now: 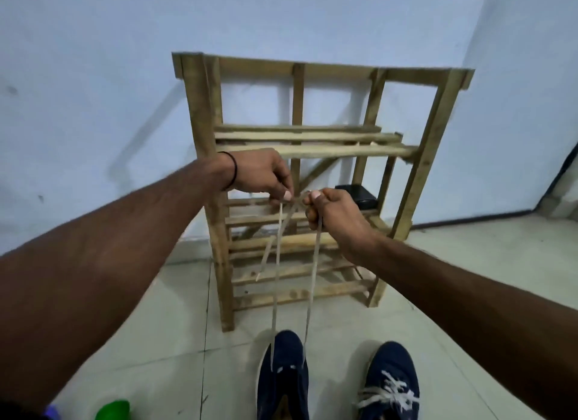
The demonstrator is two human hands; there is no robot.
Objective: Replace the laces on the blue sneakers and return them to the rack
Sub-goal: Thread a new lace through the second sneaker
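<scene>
Left grip and right grip each pinch a lace end; raised, probably to even them. The sneaker sits at six o'clock.

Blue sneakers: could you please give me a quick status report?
Left hand and right hand each pinch the lace, pulled taut. Left-side sneaker threaded at front eyelets only; right-side sneaker laced. Rack ahead, path unobstructed.

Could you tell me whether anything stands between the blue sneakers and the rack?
Nothing visible lies between the left sneaker, the right sneaker and the rack. The left hand and right hand hold the left sneaker's lace, though, and a black object occupies one shelf's right end.
</scene>
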